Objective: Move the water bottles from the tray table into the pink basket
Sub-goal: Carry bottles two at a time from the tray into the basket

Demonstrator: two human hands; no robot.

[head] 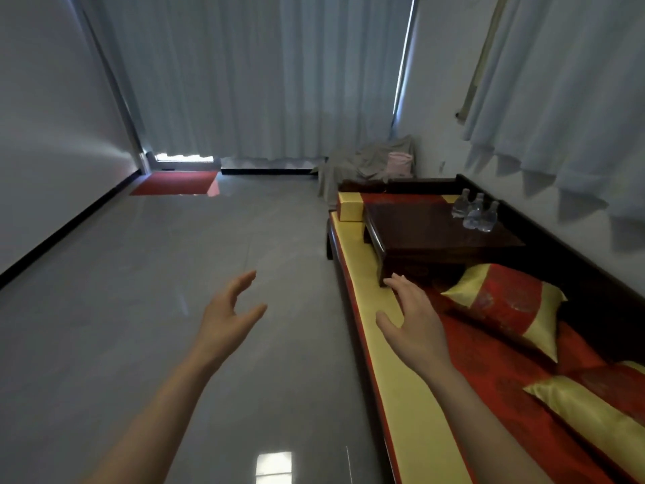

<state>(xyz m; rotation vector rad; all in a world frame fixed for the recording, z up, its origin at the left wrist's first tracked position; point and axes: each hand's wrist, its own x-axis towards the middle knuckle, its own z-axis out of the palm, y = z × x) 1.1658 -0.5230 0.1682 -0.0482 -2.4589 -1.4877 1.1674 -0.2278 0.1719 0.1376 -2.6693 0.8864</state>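
Floor: grey glossy tiles are spread over the left and middle of the view.
Curtains: pale drapes are hung across the far wall and again on the right.
Bench: a dark wooden frame along the right wall is covered with red and yellow padding.
Tray table: a low, dark wooden table is set on the bench padding.
Pillow: a red and yellow pillow is laid just in front of the tray table.
Draped chair: a seat beyond the bench's far end is covered with grey cloth.
Left hand: held out over the floor, fingers loosely spread, nothing held.
Right hand: held over the bench's front edge, fingers spread, nothing held, fingertips near the tray table's near corner.
Pink basket: placed on the draped chair, well apart from both hands.
Water bottles: three clear bottles are stood upright, clustered at the tray table's far right corner.
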